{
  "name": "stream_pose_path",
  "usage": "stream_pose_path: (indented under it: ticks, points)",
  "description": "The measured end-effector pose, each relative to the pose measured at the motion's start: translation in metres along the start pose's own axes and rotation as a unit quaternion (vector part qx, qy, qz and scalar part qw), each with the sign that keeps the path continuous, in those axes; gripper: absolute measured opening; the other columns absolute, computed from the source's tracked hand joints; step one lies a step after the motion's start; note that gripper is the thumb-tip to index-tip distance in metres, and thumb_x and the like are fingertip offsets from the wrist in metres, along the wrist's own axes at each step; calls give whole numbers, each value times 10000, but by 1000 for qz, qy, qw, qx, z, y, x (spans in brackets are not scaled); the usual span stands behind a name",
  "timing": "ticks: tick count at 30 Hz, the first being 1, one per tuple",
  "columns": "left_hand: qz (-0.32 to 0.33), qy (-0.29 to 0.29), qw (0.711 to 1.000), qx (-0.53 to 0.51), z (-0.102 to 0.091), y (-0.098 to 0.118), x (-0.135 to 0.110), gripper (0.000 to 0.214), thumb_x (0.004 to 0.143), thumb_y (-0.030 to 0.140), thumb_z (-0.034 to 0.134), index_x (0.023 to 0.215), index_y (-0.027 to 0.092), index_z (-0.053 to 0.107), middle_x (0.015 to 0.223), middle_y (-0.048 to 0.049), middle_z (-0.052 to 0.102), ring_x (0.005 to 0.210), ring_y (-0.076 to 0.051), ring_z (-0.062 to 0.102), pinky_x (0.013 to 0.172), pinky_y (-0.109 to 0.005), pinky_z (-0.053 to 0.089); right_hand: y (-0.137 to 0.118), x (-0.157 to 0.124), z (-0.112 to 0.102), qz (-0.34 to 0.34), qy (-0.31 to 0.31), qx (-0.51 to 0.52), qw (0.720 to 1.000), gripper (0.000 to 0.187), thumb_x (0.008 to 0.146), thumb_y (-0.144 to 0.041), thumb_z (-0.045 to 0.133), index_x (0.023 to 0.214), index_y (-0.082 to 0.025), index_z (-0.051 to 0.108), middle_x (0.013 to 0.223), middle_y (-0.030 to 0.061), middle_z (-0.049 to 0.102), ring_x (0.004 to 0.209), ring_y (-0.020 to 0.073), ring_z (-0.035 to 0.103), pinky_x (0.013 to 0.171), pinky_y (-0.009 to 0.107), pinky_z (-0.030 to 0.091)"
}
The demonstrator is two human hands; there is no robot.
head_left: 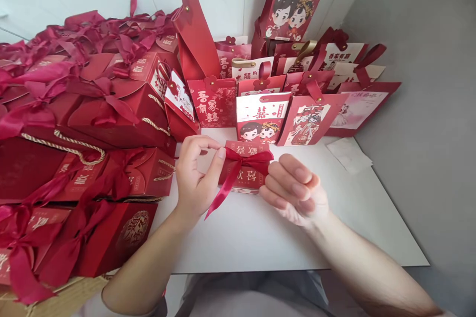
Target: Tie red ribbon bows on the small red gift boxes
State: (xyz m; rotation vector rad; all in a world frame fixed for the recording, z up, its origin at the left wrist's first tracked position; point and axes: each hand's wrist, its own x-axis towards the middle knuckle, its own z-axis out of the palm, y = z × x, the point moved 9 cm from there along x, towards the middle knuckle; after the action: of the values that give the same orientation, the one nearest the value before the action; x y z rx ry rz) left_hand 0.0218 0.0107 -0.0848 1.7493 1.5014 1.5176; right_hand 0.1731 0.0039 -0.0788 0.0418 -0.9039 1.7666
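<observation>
A small red box (246,178) with pale Chinese characters lies on the white table in front of me. Round it runs a dark red ribbon (243,160), tied in a bow on top, with one tail hanging towards me on the left. My left hand (199,171) pinches the bow's left loop between thumb and fingertips. At the box's right side, my right hand (295,190) has its fingers curled in, palm up, against the right end of the ribbon. The ribbon's end there disappears behind those fingers, and the right thumb is mostly hidden.
Red gift boxes (107,91) with ribbon bows and rope handles are stacked at the left. Several red paper gift bags (310,119) stand behind the small box. A crumpled white tissue (349,154) lies at the right, near a grey wall (420,109).
</observation>
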Motion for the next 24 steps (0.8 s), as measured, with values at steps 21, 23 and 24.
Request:
stream_pose_path:
  ticks: [21, 23, 24]
  points:
    - [-33, -26, 999, -15, 8, -12, 4, 43, 917, 276, 658, 917, 236, 641, 966, -24, 617, 940, -183, 590, 857, -334, 474, 122, -61, -49, 82, -237, -15, 968, 710, 712, -864, 600, 597, -259, 247, 321, -146, 362, 217, 44, 293, 409, 218, 468]
    - [-36, -29, 999, -16, 9, -12, 3, 40, 918, 274, 655, 915, 238, 639, 965, -24, 615, 939, -181, 587, 857, -333, 472, 118, -59, -43, 96, -235, -49, 966, 725, 721, -873, 575, 587, -257, 217, 302, -147, 342, 199, 41, 264, 397, 217, 464]
    - [-37, -30, 999, -17, 9, -12, 3, 38, 918, 273, 654, 914, 239, 639, 964, -23, 616, 939, -181, 586, 857, -332, 472, 113, -56, -38, 106, -230, -70, 965, 738, 718, -898, 538, 585, -257, 197, 292, -146, 319, 190, 40, 239, 379, 219, 452]
